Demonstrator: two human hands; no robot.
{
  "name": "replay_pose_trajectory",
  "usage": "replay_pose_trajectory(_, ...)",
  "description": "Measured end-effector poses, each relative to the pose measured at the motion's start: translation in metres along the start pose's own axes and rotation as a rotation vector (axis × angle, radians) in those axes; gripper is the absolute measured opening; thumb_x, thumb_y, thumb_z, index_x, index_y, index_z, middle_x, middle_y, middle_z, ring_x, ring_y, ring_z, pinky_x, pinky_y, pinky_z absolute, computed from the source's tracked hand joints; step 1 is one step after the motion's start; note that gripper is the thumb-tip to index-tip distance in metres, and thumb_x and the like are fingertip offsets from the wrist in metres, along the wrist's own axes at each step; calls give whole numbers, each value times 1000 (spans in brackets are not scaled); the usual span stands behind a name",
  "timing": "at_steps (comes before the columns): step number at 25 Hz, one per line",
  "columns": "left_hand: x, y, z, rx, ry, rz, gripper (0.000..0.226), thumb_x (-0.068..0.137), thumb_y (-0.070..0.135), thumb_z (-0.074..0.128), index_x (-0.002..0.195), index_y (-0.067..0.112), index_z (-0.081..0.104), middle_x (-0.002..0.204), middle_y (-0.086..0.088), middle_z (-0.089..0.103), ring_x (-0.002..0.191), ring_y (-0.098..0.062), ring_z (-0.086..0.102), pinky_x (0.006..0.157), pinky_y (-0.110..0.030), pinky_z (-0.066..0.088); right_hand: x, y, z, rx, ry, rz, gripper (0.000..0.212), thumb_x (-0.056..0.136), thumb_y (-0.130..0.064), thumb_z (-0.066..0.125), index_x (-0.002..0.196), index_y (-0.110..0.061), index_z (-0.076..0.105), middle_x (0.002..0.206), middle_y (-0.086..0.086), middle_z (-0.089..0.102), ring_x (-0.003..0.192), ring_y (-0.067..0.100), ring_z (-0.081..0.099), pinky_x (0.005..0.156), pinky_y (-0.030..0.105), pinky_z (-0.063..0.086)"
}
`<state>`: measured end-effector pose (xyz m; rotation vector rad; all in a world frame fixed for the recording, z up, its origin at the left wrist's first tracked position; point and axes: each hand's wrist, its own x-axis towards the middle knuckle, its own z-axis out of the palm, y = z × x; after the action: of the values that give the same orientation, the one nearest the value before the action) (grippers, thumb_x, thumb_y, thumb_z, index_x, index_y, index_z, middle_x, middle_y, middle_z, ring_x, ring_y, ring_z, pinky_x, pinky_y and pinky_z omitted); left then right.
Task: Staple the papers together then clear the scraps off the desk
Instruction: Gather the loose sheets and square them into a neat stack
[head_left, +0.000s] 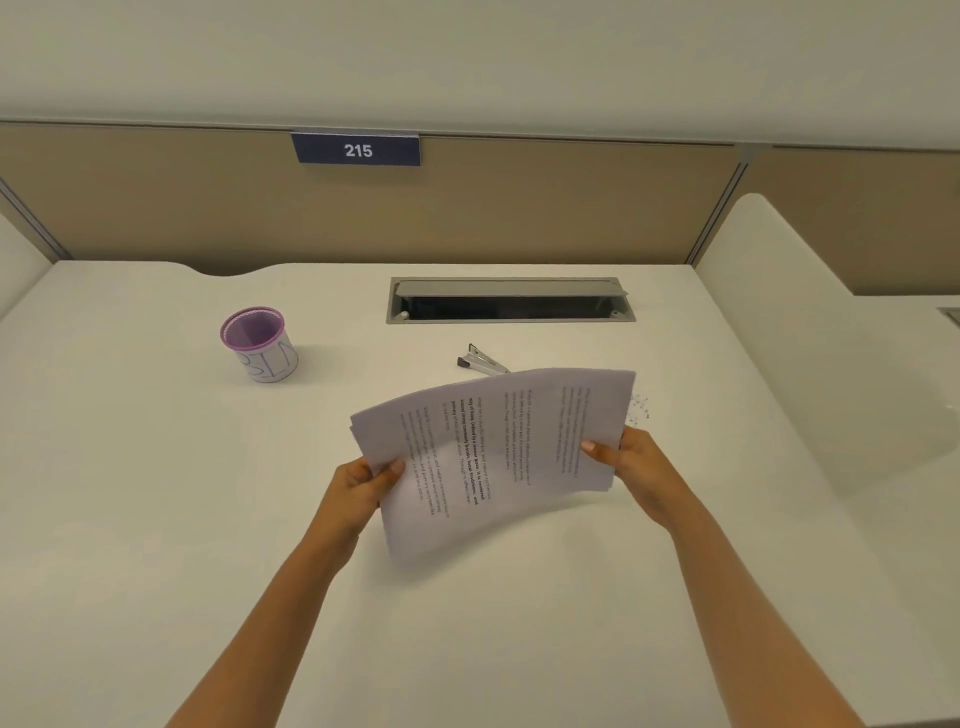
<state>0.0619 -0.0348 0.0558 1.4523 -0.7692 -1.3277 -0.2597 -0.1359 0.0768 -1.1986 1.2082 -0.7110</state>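
Above the white table (156, 519), we grip the papers (493, 452) with our left hand (363, 486) and right hand (631, 465), thumbs on top; stapler (483, 359) and scraps (640, 408) lie just beyond.

The tabletop (156, 519) looks like plain off-white laminate, smooth and matt, barely any glare. The papers (493, 457) are thin ordinary printer paper, matt and floppy enough to bow. The stapler (483, 359) is mostly bare shiny metal, with a dark end that looks like plastic. The pen cup (260, 345) is fine purple mesh, with white paper wrapped round its lower part. The cable hatch (509, 289) is dull grey and metal-looking. The partition (519, 208) behind reads as tan cloth, slightly rough. The scraps (639, 408) are tiny paper bits.
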Motion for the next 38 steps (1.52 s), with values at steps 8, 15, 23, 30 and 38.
replay_pose_trajectory(8, -8, -13, 27, -353, 54, -253, 18, 97, 11, 54, 111, 14, 65, 98, -1, 76, 89, -18, 69, 77, -36, 54, -3, -17, -14, 75, 224, -113, 46, 87, -23, 69, 130, -22, 54, 121, 0, 67, 110, 23, 62, 91, 36, 50)
replay_pose_trajectory(15, -16, -22, 47, -582, 83, -352, 19, 96, 11, 55, 110, 21, 64, 104, 1, 72, 94, -18, 64, 73, -39, 51, -29, 3, 28, 563, 251, -16, 82, 59, -42, 89, 129, -17, 54, 128, 6, 64, 124, 25, 56, 98, 48, 48)
replay_pose_trajectory(23, -22, -26, 68, -692, 62, -362, 20, 95, 9, 56, 108, 21, 65, 96, 1, 77, 100, -22, 64, 90, -49, 51, -40, -11, 94, 587, 156, -50, 32, 93, -6, 56, 124, -12, 61, 119, 8, 70, 111, 27, 66, 93, 46, 51)
replay_pose_trajectory(30, -7, -10, 22, -372, 108, -132, 39, 88, 18, 67, 126, 18, 60, 118, -6, 70, 105, -26, 66, 91, -40, 51, -32, -19, 66, 367, 106, -121, 29, 95, -6, 54, 122, -9, 62, 117, 11, 70, 109, 30, 66, 95, 52, 50)
replay_pose_trajectory(38, 12, 61, 28, -8, -194, 250, 29, 93, 18, 61, 121, 13, 65, 116, -3, 73, 107, -23, 69, 85, -29, 57, -24, -37, 49, 209, -56, -161, 29, 88, -15, 60, 117, -14, 66, 116, 6, 71, 108, 27, 66, 95, 44, 52)
